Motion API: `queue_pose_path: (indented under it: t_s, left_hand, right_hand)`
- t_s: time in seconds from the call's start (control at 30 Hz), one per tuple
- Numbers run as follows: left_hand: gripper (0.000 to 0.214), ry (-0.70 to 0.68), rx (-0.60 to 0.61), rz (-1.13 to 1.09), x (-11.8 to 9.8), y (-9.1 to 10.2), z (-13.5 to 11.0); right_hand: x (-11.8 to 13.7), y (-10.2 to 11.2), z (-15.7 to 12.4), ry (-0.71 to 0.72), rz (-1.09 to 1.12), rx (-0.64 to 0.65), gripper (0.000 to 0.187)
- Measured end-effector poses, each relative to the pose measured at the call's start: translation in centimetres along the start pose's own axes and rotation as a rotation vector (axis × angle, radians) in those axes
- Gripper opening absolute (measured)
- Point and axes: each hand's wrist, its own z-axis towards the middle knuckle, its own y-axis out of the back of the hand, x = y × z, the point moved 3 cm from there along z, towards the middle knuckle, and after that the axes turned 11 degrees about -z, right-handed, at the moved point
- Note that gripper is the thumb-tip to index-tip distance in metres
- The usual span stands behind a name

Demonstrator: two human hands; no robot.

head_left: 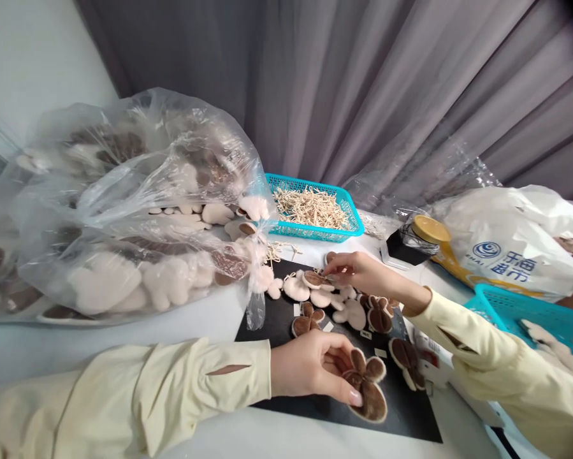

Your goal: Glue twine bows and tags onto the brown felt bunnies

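My left hand (315,364) is closed on a brown plush piece (373,400) with cream edges and rounded lobes, thumb on its face, above the black mat (286,407). Farther back, my right hand (362,271) has its fingertips pinched together at the edge of another brown-faced plush piece (313,278) on the pile. What lies between those fingertips is too small to tell. Around them are cream plush pieces (350,315) and more brown ones, such as a lobed plush piece (380,315). Small white tags (365,335) lie among them.
A large clear plastic bag (171,146) full of plush pieces fills the left side. Behind the mat stands a turquoise basket (355,220) of short cream cords (310,207). To the right are a yellow-lidded jar (430,229), a white shopping bag (515,236) and another turquoise basket (487,303).
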Motion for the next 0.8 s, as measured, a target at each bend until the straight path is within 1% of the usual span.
queue_pose_path:
  t_s: [0.13, 0.33, 0.53, 0.67, 0.8]
  left_hand:
    - [0.037, 0.011, 0.0, 0.011, -0.2, -0.1, -0.1]
    - [0.036, 0.016, 0.0, 0.037, -0.5, -0.2, -0.3]
    - [0.035, 0.009, 0.004, 0.043, -0.4, -0.1, -0.1]
    - [0.035, 0.005, 0.004, 0.029, -0.3, -0.1, -0.1]
    - [0.035, 0.008, -0.001, 0.024, -0.3, -0.1, -0.1]
  right_hand:
    - [1.0, 0.2, -1.0, 0.041, -0.065, 0.026, 0.027]
    - [1.0, -0.2, -1.9, 0.046, -0.181, 0.016, 0.03]
    - [1.4, -1.3, -2.4, 0.052, -0.294, -0.046, 0.023]
    - [1.3, -2.0, -2.5, 0.053, -0.325, -0.111, 0.025]
    - [1.0, -1.9, -2.6, 0.039, -0.317, -0.125, 0.028]
